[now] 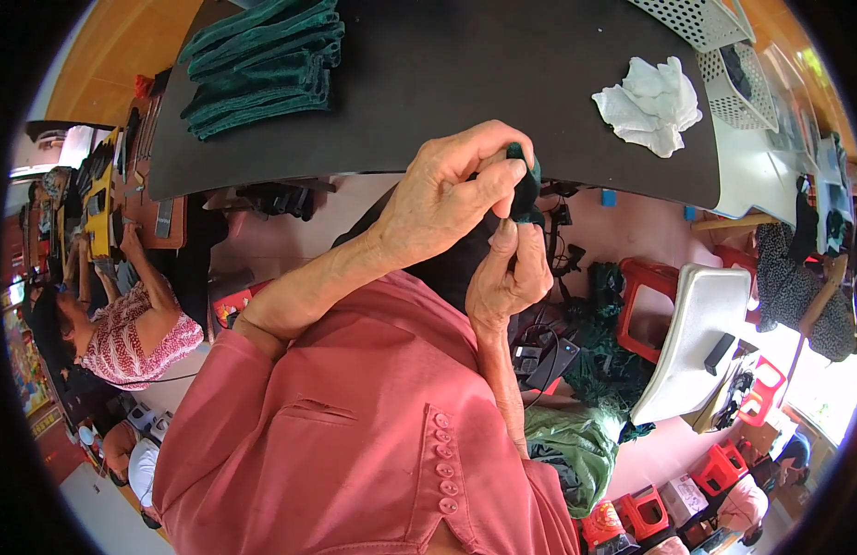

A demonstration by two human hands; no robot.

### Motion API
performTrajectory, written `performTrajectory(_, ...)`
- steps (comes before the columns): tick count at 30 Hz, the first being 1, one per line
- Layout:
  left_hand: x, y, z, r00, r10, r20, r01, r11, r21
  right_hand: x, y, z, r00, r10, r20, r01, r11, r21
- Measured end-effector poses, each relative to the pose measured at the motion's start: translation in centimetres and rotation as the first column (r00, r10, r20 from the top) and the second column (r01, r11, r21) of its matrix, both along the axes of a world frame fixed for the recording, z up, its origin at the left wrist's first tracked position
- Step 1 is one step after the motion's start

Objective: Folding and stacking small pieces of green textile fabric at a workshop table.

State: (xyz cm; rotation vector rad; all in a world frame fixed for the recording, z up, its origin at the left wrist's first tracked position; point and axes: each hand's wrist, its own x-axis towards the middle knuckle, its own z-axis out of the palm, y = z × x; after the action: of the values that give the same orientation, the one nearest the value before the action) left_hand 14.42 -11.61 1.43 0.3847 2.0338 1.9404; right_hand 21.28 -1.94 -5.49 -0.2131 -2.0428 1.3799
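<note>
My left hand and my right hand meet in front of my pink shirt, at the near edge of a black table top. Both pinch a small piece of dark green fabric. The left fingers close over it from above, and the right thumb and fingers press it from below. Most of the piece is hidden inside the grip. A folded stack of dark green cloths lies at the table's far left. A crumpled white cloth lies to the right.
White perforated baskets stand at the table's right end. Below the table are red stools, a white chair back, a green bag and dark cables. A person in a red patterned top works at the left.
</note>
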Motion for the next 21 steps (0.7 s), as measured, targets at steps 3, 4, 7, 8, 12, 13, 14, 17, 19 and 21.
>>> performTrajectory(3, 0.3, -0.1, -0.2, 0.997, 0.04, -0.062, -0.037, 0.998, 0.052, 0.2, 0.4, 0.0, 1.0, 0.017, -0.007, -0.017, 0.999, 0.044)
performTrajectory(4, 0.2, 0.0, -0.2, 0.993, 0.039, -0.109, -0.035, 0.999, 0.04, 0.3, 0.5, -0.1, 0.998, 0.05, -0.024, -0.048, 0.996, 0.068)
performTrajectory(7, 0.4, 0.5, -0.5, 0.983, 0.038, -0.178, -0.033, 0.999, 0.028, 0.4, 0.6, -0.4, 1.0, 0.029, 0.01, -0.028, 0.999, -0.044)
performTrajectory(8, 0.5, 0.6, -0.7, 0.979, 0.038, -0.202, -0.034, 0.999, 0.025, 0.5, 0.7, -0.1, 1.0, 0.027, 0.012, -0.027, 0.999, -0.041)
performTrajectory(12, -0.2, -0.4, 0.2, 0.956, -0.1, -0.275, 0.095, 0.995, -0.032, 1.2, 1.5, 0.5, 0.965, 0.245, 0.089, -0.221, 0.951, -0.216)
performTrajectory(13, -0.5, -0.6, 0.2, 0.947, -0.15, -0.284, 0.154, 0.988, -0.007, 1.3, 1.5, 0.4, 0.942, 0.326, 0.077, -0.285, 0.902, -0.325)
performTrajectory(14, -0.8, -0.7, 0.1, 0.935, -0.197, -0.295, 0.212, 0.977, 0.018, 1.3, 1.5, 0.3, 0.935, 0.349, 0.064, -0.299, 0.873, -0.385)
performTrajectory(17, -1.5, -1.1, 0.3, 0.831, -0.221, -0.51, 0.187, 0.975, -0.118, 1.5, 1.9, -0.1, 0.91, 0.411, 0.056, -0.35, 0.832, -0.43)
performTrajectory(19, -2.1, -1.3, 0.7, 0.81, -0.262, -0.525, 0.199, 0.964, -0.174, 1.4, 1.8, -0.2, 0.927, 0.369, 0.064, -0.319, 0.868, -0.38)
performTrajectory(21, -2.3, -1.4, 0.8, 0.788, -0.301, -0.537, 0.206, 0.951, -0.231, 1.4, 1.6, -0.1, 0.942, 0.329, 0.07, -0.289, 0.899, -0.329)
